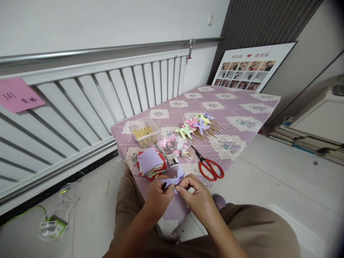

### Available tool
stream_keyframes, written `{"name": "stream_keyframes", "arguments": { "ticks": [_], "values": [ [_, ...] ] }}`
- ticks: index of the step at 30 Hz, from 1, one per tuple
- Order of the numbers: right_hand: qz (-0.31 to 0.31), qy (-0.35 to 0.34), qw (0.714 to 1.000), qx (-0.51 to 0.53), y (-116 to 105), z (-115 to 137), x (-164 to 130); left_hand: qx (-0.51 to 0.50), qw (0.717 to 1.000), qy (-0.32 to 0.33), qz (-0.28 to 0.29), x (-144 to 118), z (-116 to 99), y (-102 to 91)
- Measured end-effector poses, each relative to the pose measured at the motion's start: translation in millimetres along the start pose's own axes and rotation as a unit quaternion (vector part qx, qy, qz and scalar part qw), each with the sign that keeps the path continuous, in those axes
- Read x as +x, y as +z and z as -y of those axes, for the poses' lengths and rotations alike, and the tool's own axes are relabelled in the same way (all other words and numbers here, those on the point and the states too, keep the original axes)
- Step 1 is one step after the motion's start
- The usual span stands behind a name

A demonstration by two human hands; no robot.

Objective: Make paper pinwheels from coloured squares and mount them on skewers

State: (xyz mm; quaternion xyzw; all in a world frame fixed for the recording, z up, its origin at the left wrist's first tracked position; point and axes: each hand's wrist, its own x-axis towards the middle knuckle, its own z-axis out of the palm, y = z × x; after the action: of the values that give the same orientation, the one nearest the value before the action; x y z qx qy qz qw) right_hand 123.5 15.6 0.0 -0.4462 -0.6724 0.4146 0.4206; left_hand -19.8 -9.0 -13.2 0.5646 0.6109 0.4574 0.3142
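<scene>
A purple paper pinwheel (177, 172), partly folded, is held over the near end of the table. My left hand (159, 195) is closed on its left side, with thumb and fingers pinching the paper. My right hand (195, 193) pinches the right side near the middle; whether a small part sits between those fingertips is hidden. Just beyond my hands lie a stack of coloured paper squares (150, 160), a small box of dark bits (172, 161), a round tub of small pale pieces (187, 154) and a pink tray of metal pins (169, 146).
Red-handled scissors (211, 168) lie to the right. A clear box of wooden sticks (145, 132) stands at the left. Finished pinwheels on sticks (200, 126) are piled farther back on the floral tablecloth (233, 143). A white radiator (107, 93) runs along the left wall; a power strip (55, 227) lies on the floor.
</scene>
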Motion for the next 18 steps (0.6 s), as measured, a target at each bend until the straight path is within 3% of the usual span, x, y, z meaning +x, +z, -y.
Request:
{"name": "stream_keyframes", "arguments": {
  "ticks": [6,9,13,18],
  "values": [
    [-0.056,0.061,0.996,0.025,3.1,-8.9,0.4,-0.017,1.000,-0.011,0.019,0.2,-1.8,-1.3],
    [-0.008,0.071,0.992,0.109,3.0,-13.0,-0.4,-0.020,0.999,-0.013,0.034,0.3,-3.3,-2.8],
    [0.081,0.137,0.965,0.210,4.1,-18.2,-3.5,-0.013,0.998,-0.015,0.054,1.1,-6.6,-5.4],
    [0.068,0.179,0.948,0.254,7.0,-20.7,-5.4,-0.018,0.997,-0.032,0.070,1.3,-11.1,-9.1]
  ]
}}
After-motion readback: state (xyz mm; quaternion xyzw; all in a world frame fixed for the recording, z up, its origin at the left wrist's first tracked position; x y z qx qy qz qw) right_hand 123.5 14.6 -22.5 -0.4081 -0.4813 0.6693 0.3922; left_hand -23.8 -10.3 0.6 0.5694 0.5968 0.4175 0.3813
